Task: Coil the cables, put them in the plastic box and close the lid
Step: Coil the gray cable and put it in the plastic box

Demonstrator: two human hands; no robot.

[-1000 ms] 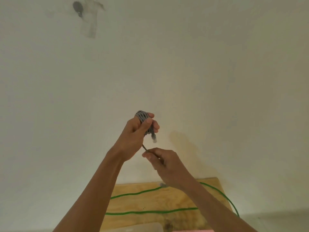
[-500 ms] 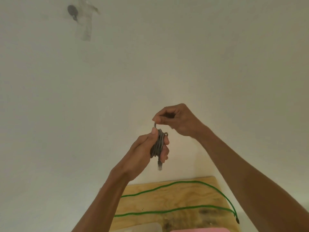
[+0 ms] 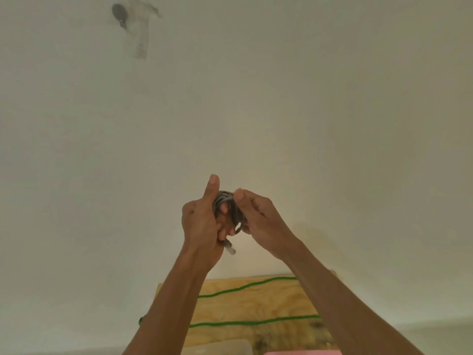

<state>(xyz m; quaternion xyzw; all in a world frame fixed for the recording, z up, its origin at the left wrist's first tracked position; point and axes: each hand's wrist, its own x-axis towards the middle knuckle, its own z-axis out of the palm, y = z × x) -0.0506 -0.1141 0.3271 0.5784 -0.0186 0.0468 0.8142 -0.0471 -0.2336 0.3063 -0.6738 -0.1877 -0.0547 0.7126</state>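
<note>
A grey cable is wound into a small coil and held up in front of the white wall. My left hand grips the coil with its thumb pointing up. One plug end hangs below that hand. My right hand pinches the coil's right side. A green cable lies loose across the wooden board below. A corner of the clear plastic box shows at the bottom edge.
A pink object peeks in at the bottom edge, right of the box. A dark round fitting with tape sits high on the wall at upper left.
My right hand came down from above the coil and now pinches its right side. My left hand turned, thumb up, and rose slightly with the coil.
</note>
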